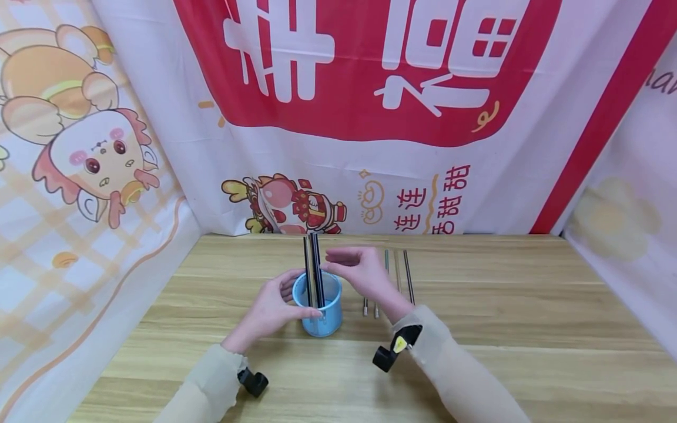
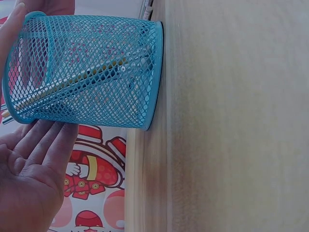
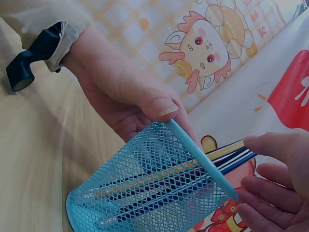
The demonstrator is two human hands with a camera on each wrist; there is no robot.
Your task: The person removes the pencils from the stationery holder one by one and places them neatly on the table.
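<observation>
My left hand (image 1: 272, 308) grips a light-blue mesh pen holder (image 1: 325, 324), its thumb over the near rim and its fingers round the far side. The holder stands upright on the table. Several pencils (image 1: 316, 261), dark ones and a yellowish one, lean inside it and stick out above the rim. To the right of their upper ends is my right hand (image 1: 362, 273), its fingers loosely extended. In the right wrist view, its thumb (image 3: 270, 144) overlaps the pencils' ends, while the other fingers are spread apart below the thumb.
Several more pencils (image 1: 409, 279) lie on the wooden table (image 1: 497, 305) to the right of the holder, partly hidden by my right hand and wrist. Printed cloth (image 1: 365, 132) hangs behind the table and along both sides.
</observation>
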